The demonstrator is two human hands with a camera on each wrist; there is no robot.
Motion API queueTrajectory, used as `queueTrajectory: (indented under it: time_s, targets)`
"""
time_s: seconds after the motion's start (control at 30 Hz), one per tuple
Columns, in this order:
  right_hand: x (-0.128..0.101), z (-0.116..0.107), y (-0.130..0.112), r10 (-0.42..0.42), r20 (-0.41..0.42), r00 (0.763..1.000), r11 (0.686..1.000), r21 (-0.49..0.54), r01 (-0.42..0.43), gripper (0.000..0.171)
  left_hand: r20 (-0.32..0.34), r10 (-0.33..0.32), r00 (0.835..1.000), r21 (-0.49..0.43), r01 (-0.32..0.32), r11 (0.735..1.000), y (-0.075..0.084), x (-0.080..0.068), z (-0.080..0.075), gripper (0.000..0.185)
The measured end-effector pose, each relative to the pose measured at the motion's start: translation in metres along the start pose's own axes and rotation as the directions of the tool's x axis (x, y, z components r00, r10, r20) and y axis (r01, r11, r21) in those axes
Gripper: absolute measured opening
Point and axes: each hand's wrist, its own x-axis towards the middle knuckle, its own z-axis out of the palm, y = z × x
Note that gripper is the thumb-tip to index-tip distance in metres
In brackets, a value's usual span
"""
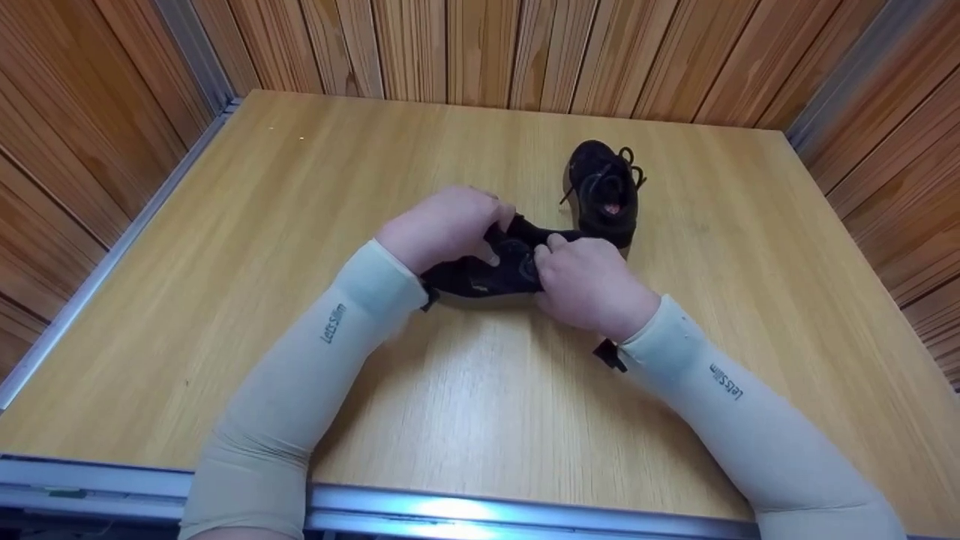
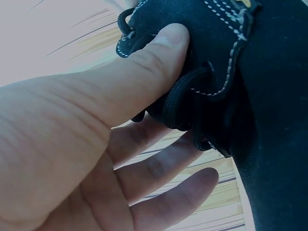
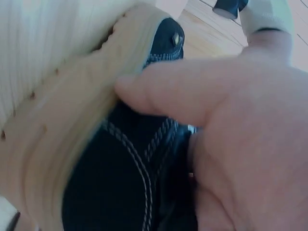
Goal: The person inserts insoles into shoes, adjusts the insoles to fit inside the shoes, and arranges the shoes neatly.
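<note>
Between both hands lies a black shoe (image 1: 480, 279) with pale stitching, turned sideways near the middle of the table. My left hand (image 1: 446, 225) grips it at the lace area. In the left wrist view the thumb (image 2: 161, 53) presses the stitched eyelet flap beside a black lace (image 2: 180, 91), with the other fingers behind. Around the other end of the shoe, my right hand (image 1: 592, 289) holds on. Its thumb (image 3: 149, 91) lies along the side by the pale tan sole (image 3: 72, 115) in the right wrist view; its other fingers are mostly hidden.
A second black shoe (image 1: 589, 169) with tied laces stands just behind the right hand, close to the held shoe. The wooden table (image 1: 247, 225) has a metal front edge (image 1: 450, 510). Wood-plank walls (image 1: 480, 52) rise at the back and sides.
</note>
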Motion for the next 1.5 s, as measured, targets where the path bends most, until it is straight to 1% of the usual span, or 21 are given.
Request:
queueTrajectory:
  time_s: [0.1,0.2,0.27,0.37,0.47,0.57,0.67,0.8,0.9,1.0,1.07,1.17,1.3,1.43,1.5]
  targets:
    - [-0.001,0.001,-0.008,0.064,0.015,0.998,0.998,0.027,-0.064,0.052,0.016,-0.009,1.0,0.013,0.009,1.0,0.002,0.0,0.0,0.029]
    - [-0.002,0.0,-0.015,0.137,0.056,0.989,0.988,0.057,-0.14,0.054,0.032,-0.018,0.999,0.026,0.017,1.0,0.005,0.001,-0.003,0.031]
    - [-0.002,-0.002,-0.017,0.164,0.091,0.982,0.984,0.062,-0.17,0.056,0.046,-0.018,0.999,0.037,0.016,0.999,0.007,0.002,-0.005,0.031]
    - [0.0,-0.003,-0.016,0.153,0.119,0.981,0.985,0.06,-0.161,0.059,0.066,-0.014,0.998,0.065,0.01,0.998,0.01,0.004,-0.007,0.032]
    - [0.002,-0.003,-0.011,0.096,0.134,0.986,0.993,0.052,-0.104,0.062,0.084,-0.013,0.996,0.086,0.006,0.996,0.013,0.005,-0.01,0.034]
    - [0.005,-0.004,-0.004,0.037,0.124,0.992,0.997,0.065,-0.045,0.059,0.093,-0.016,0.996,0.114,0.006,0.994,0.015,0.006,-0.013,0.034]
    - [0.006,-0.005,0.0,0.013,0.113,0.993,0.996,0.081,-0.023,0.058,0.093,-0.017,0.995,0.138,0.004,0.99,0.016,0.007,-0.015,0.034]
    - [0.005,-0.002,0.0,0.029,0.107,0.994,0.997,0.072,-0.036,0.059,0.096,-0.008,0.995,0.156,-0.007,0.988,0.017,0.007,-0.014,0.035]
    - [0.004,-0.001,-0.005,0.079,0.118,0.99,0.993,0.074,-0.088,0.058,0.105,-0.009,0.994,0.16,-0.008,0.987,0.017,0.007,-0.013,0.037]
    - [0.003,-0.002,-0.009,0.134,0.141,0.981,0.987,0.075,-0.145,0.056,0.101,-0.012,0.995,0.155,-0.004,0.988,0.016,0.008,-0.011,0.037]
    - [0.003,-0.002,-0.01,0.144,0.144,0.979,0.985,0.07,-0.155,0.053,0.096,-0.009,0.995,0.156,-0.006,0.988,0.017,0.008,-0.01,0.036]
    - [0.003,-0.001,-0.005,0.107,0.124,0.987,0.992,0.058,-0.115,0.048,0.088,-0.003,0.996,0.162,-0.011,0.987,0.018,0.008,-0.009,0.036]
    - [0.005,0.002,0.004,0.028,0.071,0.997,0.997,0.071,-0.033,0.038,0.08,-0.003,0.997,0.168,-0.01,0.986,0.019,0.008,-0.009,0.036]
    - [0.006,0.004,0.01,-0.034,0.025,0.999,0.997,0.076,0.032,0.03,0.07,0.002,0.998,0.159,-0.013,0.987,0.018,0.006,-0.009,0.036]
    - [0.006,0.004,0.009,-0.046,0.011,0.999,0.996,0.072,0.045,0.029,0.07,0.004,0.998,0.148,-0.014,0.989,0.016,0.005,-0.008,0.036]
